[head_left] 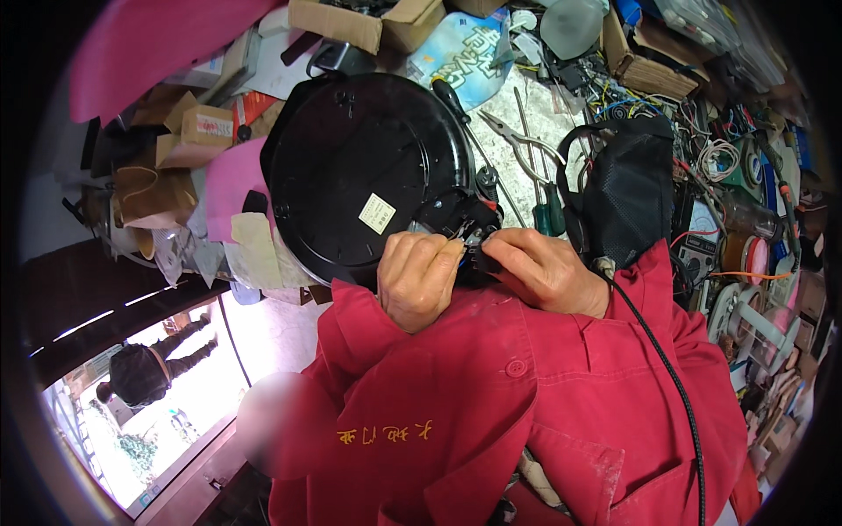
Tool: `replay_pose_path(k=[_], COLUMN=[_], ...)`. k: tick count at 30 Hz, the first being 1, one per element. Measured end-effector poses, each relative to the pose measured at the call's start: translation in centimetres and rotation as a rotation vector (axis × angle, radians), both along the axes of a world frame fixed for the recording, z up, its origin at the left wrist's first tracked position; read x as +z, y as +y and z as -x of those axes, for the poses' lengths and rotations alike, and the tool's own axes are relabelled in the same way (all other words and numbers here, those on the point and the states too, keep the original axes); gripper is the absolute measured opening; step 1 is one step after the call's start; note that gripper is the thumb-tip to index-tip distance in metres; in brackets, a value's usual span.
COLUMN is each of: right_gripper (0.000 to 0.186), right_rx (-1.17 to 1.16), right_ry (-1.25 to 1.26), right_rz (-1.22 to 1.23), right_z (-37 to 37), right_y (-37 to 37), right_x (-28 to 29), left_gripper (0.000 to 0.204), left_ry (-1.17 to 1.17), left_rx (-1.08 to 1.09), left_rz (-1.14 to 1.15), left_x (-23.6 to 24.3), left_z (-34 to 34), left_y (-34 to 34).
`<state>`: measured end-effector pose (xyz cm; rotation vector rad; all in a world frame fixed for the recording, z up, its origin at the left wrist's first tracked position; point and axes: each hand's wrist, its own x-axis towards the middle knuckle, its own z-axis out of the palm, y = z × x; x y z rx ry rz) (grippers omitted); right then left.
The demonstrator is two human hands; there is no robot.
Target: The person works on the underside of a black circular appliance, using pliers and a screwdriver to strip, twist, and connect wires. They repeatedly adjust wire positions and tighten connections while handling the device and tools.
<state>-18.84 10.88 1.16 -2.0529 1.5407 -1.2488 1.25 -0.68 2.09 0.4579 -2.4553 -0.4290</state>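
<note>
A round black appliance [338, 153] lies bottom up on the bench, a pale label stuck on it. At its lower right edge sits a small assembly [469, 219] of black and metal parts with wires. My left hand [414, 273] has curled fingers pinched at that assembly; exactly what they grip is hidden. My right hand [539, 272] has its thumb and fingers closed on a small black-and-metal part [478, 245] beside the left fingertips. Open pliers [526, 140], a green-handled screwdriver [548, 210] and long metal rods [495, 180] lie to the right of the appliance.
A black bag [627, 184] sits to the right, near tangled wires [719, 158]. Cardboard boxes [197, 131], pink sheets [232, 184] and assorted clutter surround the work. A black cable [662, 359] hangs over my red sleeve. Another person [140, 373] shows through a bright opening at lower left.
</note>
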Motion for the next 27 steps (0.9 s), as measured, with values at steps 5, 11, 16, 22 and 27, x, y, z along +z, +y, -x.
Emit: replay_pose_path(k=[5, 11, 16, 22, 27], right_gripper=[0.039, 0.043, 0.043, 0.04, 0.041], right_rx=[0.009, 0.004, 0.003, 0.013, 0.033], right_ry=[0.031, 0.031, 0.055, 0.069, 0.073], right_rz=[-0.006, -0.024, -0.017, -0.012, -0.01], right_z=[0.0, 0.1, 0.2, 0.1, 0.2], right_y=[-0.1, 0.3, 0.3, 0.1, 0.1], right_x=[0.2, 0.0, 0.1, 0.5, 0.4], left_gripper=[0.027, 0.024, 0.022, 0.026, 0.027], left_ry=[0.004, 0.061, 0.112, 0.144, 0.127], left_rx=[-0.007, 0.017, 0.043, 0.022, 0.025], left_rz=[0.005, -0.013, -0.029, -0.158, -0.104], left_x=[0.0, -0.6, -1.3, -1.1, -1.1], left_z=[-0.1, -0.8, -1.0, -0.7, -0.5], left_y=[-0.1, 0.1, 0.5, 0.5, 0.5])
